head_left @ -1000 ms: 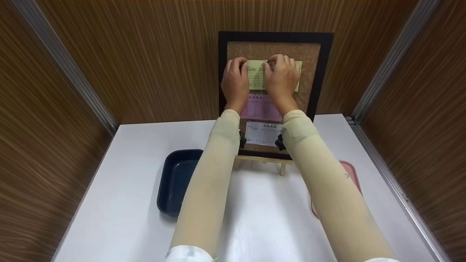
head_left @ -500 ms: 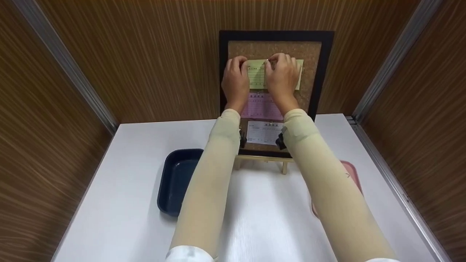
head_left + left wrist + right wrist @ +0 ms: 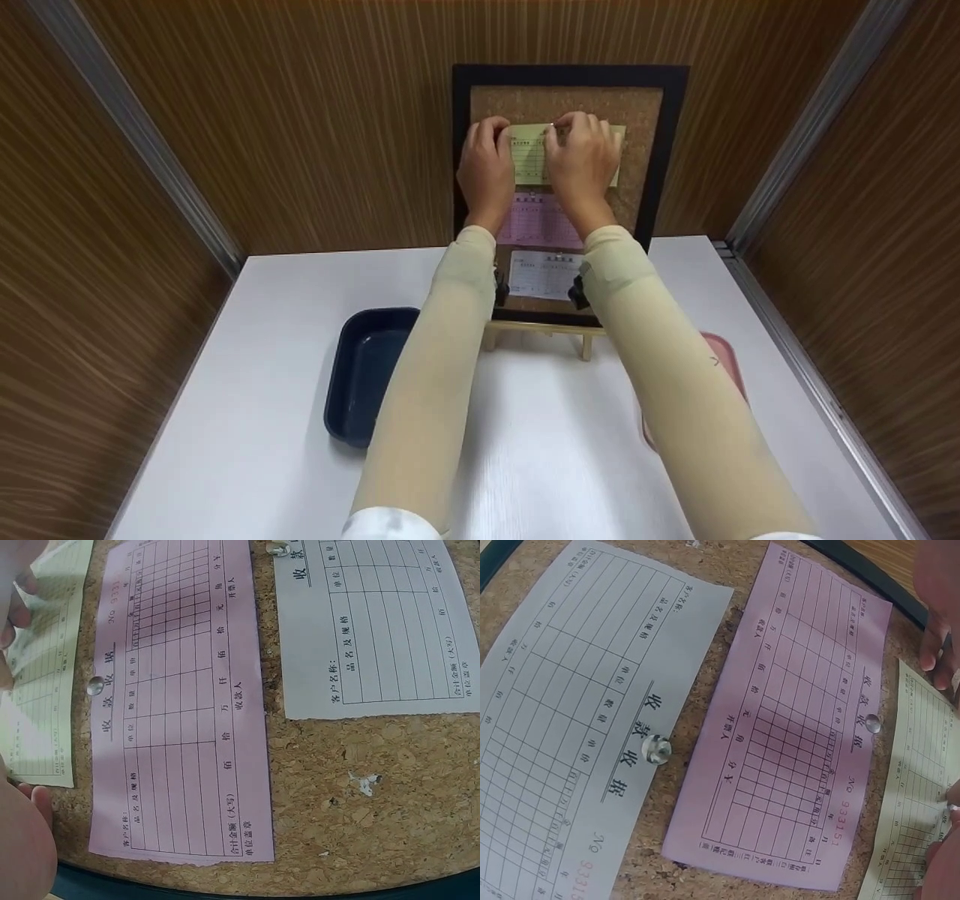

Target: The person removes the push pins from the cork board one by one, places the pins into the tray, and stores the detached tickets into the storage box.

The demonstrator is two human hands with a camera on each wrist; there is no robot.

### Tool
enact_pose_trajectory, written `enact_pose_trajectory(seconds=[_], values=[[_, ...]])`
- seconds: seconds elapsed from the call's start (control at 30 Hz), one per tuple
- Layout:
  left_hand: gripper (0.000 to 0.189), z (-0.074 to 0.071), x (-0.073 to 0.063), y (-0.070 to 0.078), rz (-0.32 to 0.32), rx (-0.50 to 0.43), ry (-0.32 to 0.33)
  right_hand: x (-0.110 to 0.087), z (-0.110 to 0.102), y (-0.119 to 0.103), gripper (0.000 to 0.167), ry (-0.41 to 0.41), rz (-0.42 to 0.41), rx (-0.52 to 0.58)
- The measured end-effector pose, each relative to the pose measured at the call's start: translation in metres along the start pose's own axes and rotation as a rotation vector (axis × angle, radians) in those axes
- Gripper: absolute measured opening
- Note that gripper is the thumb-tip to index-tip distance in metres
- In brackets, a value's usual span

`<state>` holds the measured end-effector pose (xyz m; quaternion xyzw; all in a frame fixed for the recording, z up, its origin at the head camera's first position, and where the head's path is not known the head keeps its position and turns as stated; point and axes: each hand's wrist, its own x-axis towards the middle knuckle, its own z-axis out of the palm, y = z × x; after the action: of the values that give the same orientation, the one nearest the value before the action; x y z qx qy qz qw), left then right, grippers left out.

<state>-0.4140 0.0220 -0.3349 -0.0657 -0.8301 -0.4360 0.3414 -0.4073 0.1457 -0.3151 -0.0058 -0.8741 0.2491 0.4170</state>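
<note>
A yellow receipt slip (image 3: 529,161) lies against the upper part of a black-framed corkboard (image 3: 645,112). My left hand (image 3: 486,169) holds the slip's left edge with its fingertips. At the slip's top edge my right hand (image 3: 583,161) pinches a clear push pin (image 3: 953,808) between thumb and forefinger. Below hang a pink receipt slip (image 3: 180,705) and a white receipt slip (image 3: 375,630). One pin (image 3: 873,723) fixes the pink slip, and another clear pin (image 3: 657,749) the white one. The right hand covers part of the yellow slip's right half in the head view.
A small wooden easel (image 3: 585,346) carries the board on the white table (image 3: 540,435). To the left stands a dark blue tray (image 3: 349,375), partly behind the left sleeve. A pink tray (image 3: 724,352) shows from under the right forearm. Wood-grain panels (image 3: 300,127) enclose the table.
Both hands stay at the yellow slip with almost no movement. The slip's right end has shifted very slightly to the right and up since one second ago.
</note>
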Motion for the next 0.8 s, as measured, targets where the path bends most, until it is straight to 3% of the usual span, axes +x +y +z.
enact_pose_trajectory(seconds=[0.4, 0.8], values=[[0.023, 0.0029, -0.0015, 0.0004, 0.008, -0.004, 0.006, -0.0010, 0.0041, 0.0045, 0.021, 0.092, -0.062, -0.056], [0.022, 0.0023, -0.0003, 0.0012, 0.004, 0.000, 0.014, 0.0013, 0.0006, 0.0034, 0.022, 0.034, 0.009, 0.017]])
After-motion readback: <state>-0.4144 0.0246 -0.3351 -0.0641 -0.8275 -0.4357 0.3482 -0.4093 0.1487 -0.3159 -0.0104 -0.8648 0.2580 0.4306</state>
